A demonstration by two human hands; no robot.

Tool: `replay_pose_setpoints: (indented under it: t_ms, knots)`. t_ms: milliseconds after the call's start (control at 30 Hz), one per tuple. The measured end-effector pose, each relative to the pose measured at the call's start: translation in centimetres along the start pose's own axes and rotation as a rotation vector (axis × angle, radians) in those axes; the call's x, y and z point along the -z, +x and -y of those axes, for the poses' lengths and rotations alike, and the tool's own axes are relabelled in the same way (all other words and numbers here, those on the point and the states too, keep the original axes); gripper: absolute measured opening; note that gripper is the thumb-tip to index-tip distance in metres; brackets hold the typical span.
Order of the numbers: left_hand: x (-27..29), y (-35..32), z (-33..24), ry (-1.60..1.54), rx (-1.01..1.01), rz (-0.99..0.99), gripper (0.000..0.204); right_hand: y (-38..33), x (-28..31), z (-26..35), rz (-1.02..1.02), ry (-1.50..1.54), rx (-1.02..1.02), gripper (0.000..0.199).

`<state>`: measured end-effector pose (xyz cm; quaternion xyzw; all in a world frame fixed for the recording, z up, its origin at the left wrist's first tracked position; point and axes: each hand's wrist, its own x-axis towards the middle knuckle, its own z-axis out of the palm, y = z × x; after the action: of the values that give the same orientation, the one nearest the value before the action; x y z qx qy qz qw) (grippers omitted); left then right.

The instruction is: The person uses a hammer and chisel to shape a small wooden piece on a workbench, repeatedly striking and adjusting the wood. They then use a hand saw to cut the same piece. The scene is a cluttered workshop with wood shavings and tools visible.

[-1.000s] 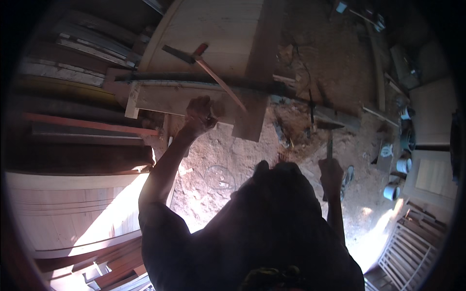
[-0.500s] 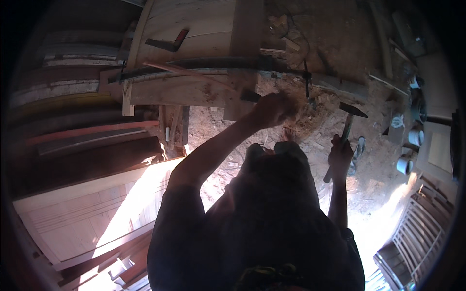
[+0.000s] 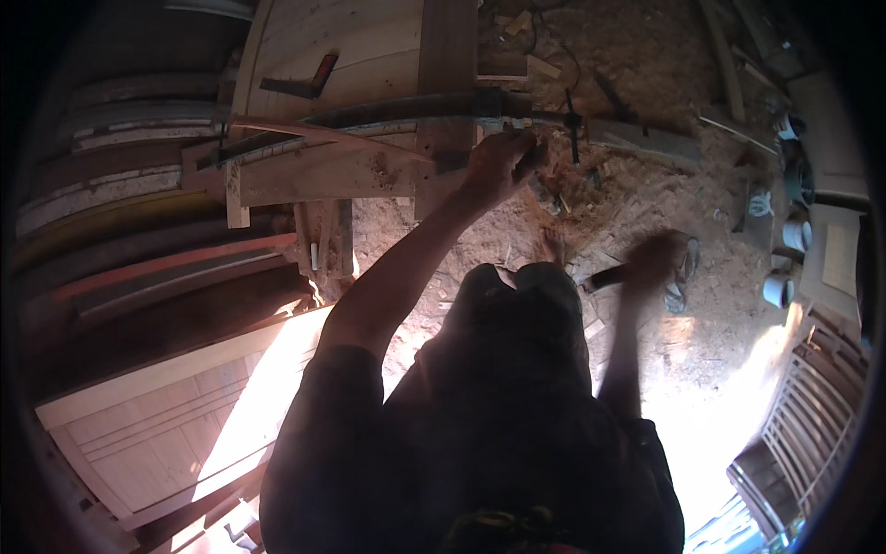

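Note:
My left hand (image 3: 498, 168) is closed at the right end of a pale wooden panel assembly (image 3: 341, 42), next to a long dark bar clamp (image 3: 369, 113). Whatever its curled fingers grip is hidden. A small dark block (image 3: 450, 162) lies just left of that hand against the wood. Smeared by motion, my right hand (image 3: 653, 260) is held out over the ground and grips a hammer (image 3: 605, 277). Only a short dark stretch of the hammer's handle shows. A thin reddish strip of wood (image 3: 332, 137) slants across the clamp bar.
A try square (image 3: 300, 85) rests on the panel. Stacked boards (image 3: 138, 138) fill the left side, above a panelled door (image 3: 166, 415). Sawdust and scraps cover the ground (image 3: 637, 203). White rolls (image 3: 778, 291) stand at the right, with a slatted piece (image 3: 803, 425) below.
My left hand has moved up and left to the clamp by the panel. My right hand has turned the hammer, which was upright with its head showing, and moved up slightly.

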<state>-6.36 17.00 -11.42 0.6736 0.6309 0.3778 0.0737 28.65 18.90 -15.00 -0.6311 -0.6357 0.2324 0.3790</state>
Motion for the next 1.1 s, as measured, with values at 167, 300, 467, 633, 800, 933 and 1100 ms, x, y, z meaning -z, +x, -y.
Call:
replay_pose_setpoints:
  t_ms: [167, 300, 467, 633, 800, 933, 1100]
  knots:
    - [0.6, 0.4, 0.7, -0.012, -0.033, 0.042, 0.01, 0.2, -2.6, -1.9, 0.448, 0.019, 0.253, 0.033]
    - [0.3, -0.7, 0.6, -0.065, 0.081, 0.126, 0.012, 3.2, 1.4, 0.5, -0.17, 0.494, -0.06, 0.032]
    - [0.5, -1.1, 0.7, -0.023, -0.008, 0.138, 0.014, -3.4, -3.8, 1.3, 0.48, -0.278, 0.106, 0.031]
    - [2.4, -4.1, 0.0, 0.014, 0.204, 0.348, 0.024, 0.4, 0.6, -0.3, 0.393, 0.314, 0.05, 0.028]
    - [11.3, -7.2, -2.9, -0.489, 0.301, -0.578, 0.023, 5.6, 4.4, 5.1, 0.231, 0.342, -0.479, 0.04]
    - [19.7, -3.0, -3.3, 0.003, 0.032, -0.478, 0.025, 5.9, 1.4, 8.1, 0.354, 0.438, -0.497, 0.043]
    - [13.0, -1.5, -7.3, -0.455, 0.3, -0.522, 0.055, 8.5, -3.7, 10.2, 0.667, 0.398, -0.319, 0.04]
